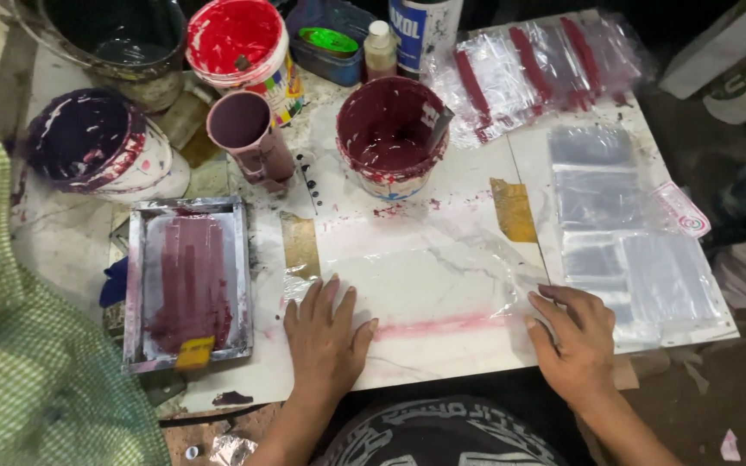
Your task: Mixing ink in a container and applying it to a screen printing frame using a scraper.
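Both hands are lying nearest the lens, low centre. L hand (325, 332) is resting flat, fingers spread, palm down, gripping nothing, pressing on the clear plastic bag (425, 276) spread at mid-table. R hand (573, 338) at 3 o'clock of it is lying loosely open, fingertips touching the bag's right edge, nothing clasped. A pink ink streak (442, 325) is running between the hands.

Counts:
- paint buckets, 4: dark one (123, 43) at 11 o'clock, red one (237, 43) beside it, purple-stained one (101, 147) at 10 o'clock, maroon one (390, 134) at 12 o'clock w/ a scraper leaning in it.
- mauve cup (248, 134), 1, tilting btw purple and maroon buckets.
- printing screen frame (187, 280), 1, at 9 o'clock of L hand, maroon ink on mesh, yellow-handled squeegee (193, 352) lying at its near end.
- tape strips, 2, tan: (300, 244) and (513, 210).
- small bottle (380, 47), 1, at 12 o'clock.
- bag stacks, 2: red-striped pile (537, 65) at 1 o'clock; clear pile (623, 233) at 3 o'clock.

Surface: white marble-look board (442, 358), ink-spattered. Checked green cloth (19, 362) is filling the lower-left corner. Floor around is looking dim, cluttered.
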